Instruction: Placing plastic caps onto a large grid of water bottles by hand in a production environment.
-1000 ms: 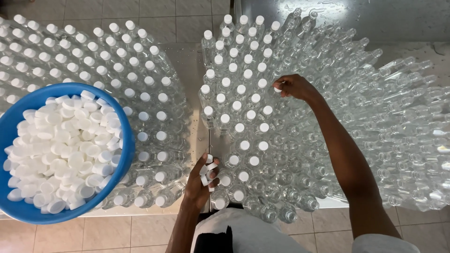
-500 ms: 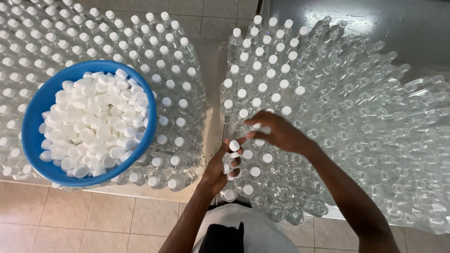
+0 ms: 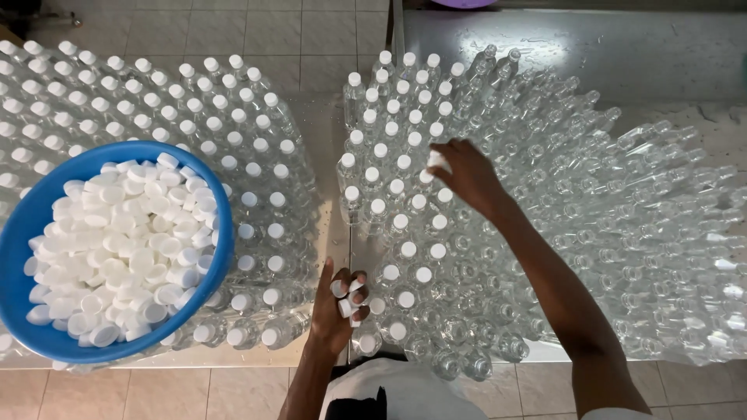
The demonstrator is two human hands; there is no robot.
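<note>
1. At far left, a blue basin [image 3: 15, 257] heaped with loose white caps [image 3: 117, 249] is resting on top of the left block of capped bottles [image 3: 187, 117]; its rim is overhanging the block's near edge.
2. Risk: a knock to the basin is likely to tip it and spill caps onto the tiled floor [image 3: 156, 393].
3. The left hand [image 3: 336, 303] is hovering over the narrow gap between the two blocks, fingers cupping a small cluster of spare caps [image 3: 348, 295]. A loose curl could let some drop into the gap.
4. The right hand [image 3: 467, 175] is reaching over the right block, fingertips pinching a single cap [image 3: 436, 160] just above the boundary between capped and open bottles.
5. Risk: the forearm is crossing low over open bottles [image 3: 622, 218]; a brush there could topple the tightly packed, light bottles in a chain.
6. Open room: only the gap and the floor strip nearest the person are free. The right block's near edge is standing flush with the table edge [image 3: 545, 354].
</note>
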